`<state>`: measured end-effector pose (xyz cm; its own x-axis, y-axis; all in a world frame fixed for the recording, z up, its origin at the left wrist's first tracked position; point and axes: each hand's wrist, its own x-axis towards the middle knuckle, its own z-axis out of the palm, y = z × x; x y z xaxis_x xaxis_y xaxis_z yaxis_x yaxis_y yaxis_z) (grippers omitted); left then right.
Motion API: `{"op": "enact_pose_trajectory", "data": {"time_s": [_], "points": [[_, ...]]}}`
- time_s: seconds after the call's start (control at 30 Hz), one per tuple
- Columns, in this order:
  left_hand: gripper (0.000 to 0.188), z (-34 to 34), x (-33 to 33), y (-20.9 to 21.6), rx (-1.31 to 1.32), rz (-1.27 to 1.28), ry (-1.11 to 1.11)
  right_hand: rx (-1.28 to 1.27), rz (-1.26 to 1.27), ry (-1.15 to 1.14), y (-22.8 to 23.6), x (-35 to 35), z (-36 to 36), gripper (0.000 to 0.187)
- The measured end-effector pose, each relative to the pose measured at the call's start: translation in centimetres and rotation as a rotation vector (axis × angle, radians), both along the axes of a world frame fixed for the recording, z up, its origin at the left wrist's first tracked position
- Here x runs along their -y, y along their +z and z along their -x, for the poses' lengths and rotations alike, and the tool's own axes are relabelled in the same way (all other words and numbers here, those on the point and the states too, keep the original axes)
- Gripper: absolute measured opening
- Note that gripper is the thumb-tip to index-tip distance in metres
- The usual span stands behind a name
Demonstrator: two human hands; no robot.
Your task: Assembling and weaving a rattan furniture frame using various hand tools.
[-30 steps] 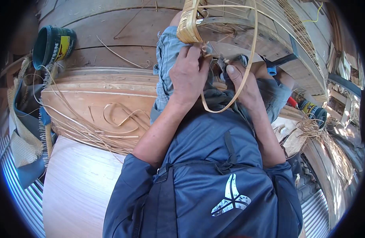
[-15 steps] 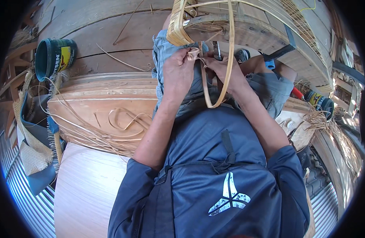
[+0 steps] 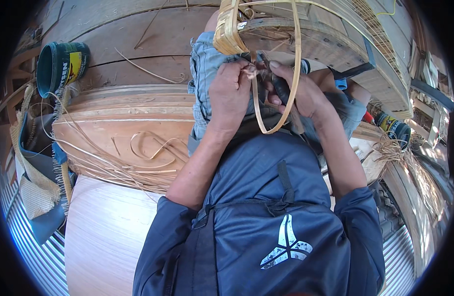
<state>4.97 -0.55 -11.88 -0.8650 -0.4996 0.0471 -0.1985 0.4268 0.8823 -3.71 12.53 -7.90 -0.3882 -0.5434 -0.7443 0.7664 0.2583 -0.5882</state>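
Observation:
My left hand [image 3: 230,93] is closed, its thumb and finger pinching the curled end of a rattan strip near the woven corner of a wooden frame [image 3: 306,42]. A pale rattan loop [image 3: 284,116] hangs from that frame between my forearms. My right hand [image 3: 306,93] is wrapped round a slim tool with a dark handle [image 3: 280,88], which looks like a knife; its tip is close to the strip end by my left fingers. The corner's wrapped rattan binding [image 3: 228,34] sits just above my left hand.
Loose rattan strips [image 3: 123,170] lie over a wooden bench [image 3: 123,138] on the left. A dark green bucket [image 3: 49,71] stands at the far left, near hanging woven cane sheet [image 3: 39,195]. Another dark container [image 3: 397,129] and a shaving pile [image 3: 392,153] are at the right.
My right hand has turned and shifted slightly right, bringing the dark handle into view. My left hand has moved a little right, still pinching the strip end. The loop has shifted right.

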Motion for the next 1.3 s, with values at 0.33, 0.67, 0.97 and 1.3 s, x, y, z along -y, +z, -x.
{"op": "enact_pose_trajectory", "data": {"time_s": [0.33, 0.67, 0.97, 1.3], "points": [[0.014, 0.0, 0.3, -0.8, -0.046, -0.024, -0.001, 0.039, -0.033, 0.108, -0.4, 1.5, 1.7, 0.044], [0.014, 0.7, 0.6, 0.9, 0.11, -0.653, 0.167, -0.26, -0.251, 0.368, 1.0, 1.3, 2.6, 0.04], [0.021, -2.7, 3.5, 1.3, 0.023, -0.914, 0.255, 0.043, -0.002, 0.065, 1.7, -2.1, 2.1, 0.041], [0.036, -1.1, -1.4, 3.3, -0.213, 0.265, -0.397, -0.159, 0.055, -0.217, 0.2, -6.9, -1.7, 0.025]]}}
